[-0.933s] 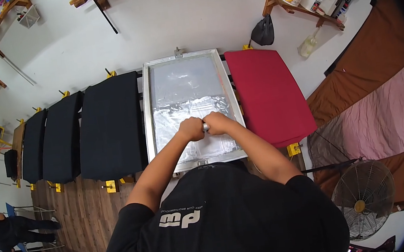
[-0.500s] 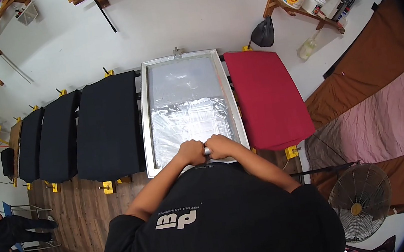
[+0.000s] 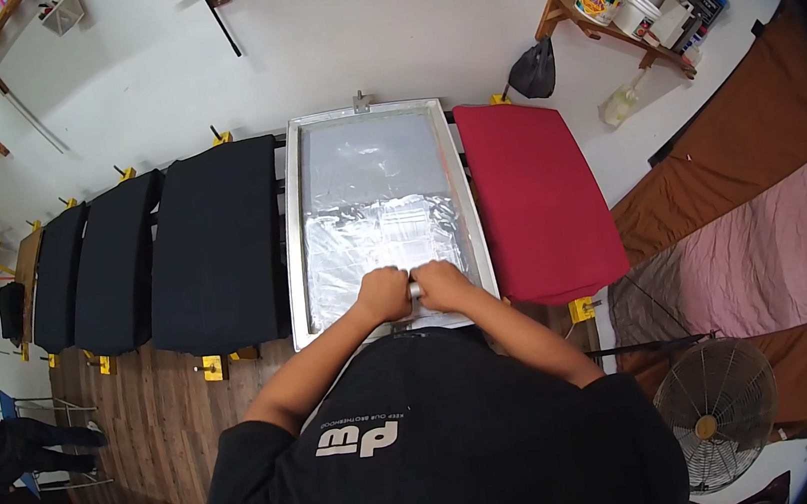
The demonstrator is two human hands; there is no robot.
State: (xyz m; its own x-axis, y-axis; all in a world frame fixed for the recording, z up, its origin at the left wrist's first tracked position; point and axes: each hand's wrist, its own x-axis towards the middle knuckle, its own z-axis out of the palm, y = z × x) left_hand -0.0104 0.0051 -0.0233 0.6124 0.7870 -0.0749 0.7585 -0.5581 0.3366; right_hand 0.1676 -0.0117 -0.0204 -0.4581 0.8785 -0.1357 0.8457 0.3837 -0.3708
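Note:
A silver-framed printing screen [image 3: 293, 235] lies flat in front of me, its pale mesh [image 3: 368, 168] crossed by shiny clear tape or film over the nearer half. Close to its near end, my left hand [image 3: 385, 295] and my right hand [image 3: 441, 286] are side by side, both closed around a squeegee [image 3: 415, 291]. Only a short silver piece of its handle shows between the fists; the blade is hidden beneath them. Left of the screen is a board covered in black cloth [image 3: 213, 245]. Red cloth [image 3: 543, 200] covers the board on its right.
Further black-covered boards [image 3: 118, 267] line up at the left, with yellow clamps [image 3: 213, 367] at their ends. A wall shelf [image 3: 614, 35] holds tubs and tools, with a black bag [image 3: 533, 69] hanging beside it. A fan [image 3: 721, 414] stands lower right. Another person [image 3: 29, 444] is far left.
The whole view has shifted slightly. Both fists keep their grip on the squeegee and sit about where they were near the screen's close end.

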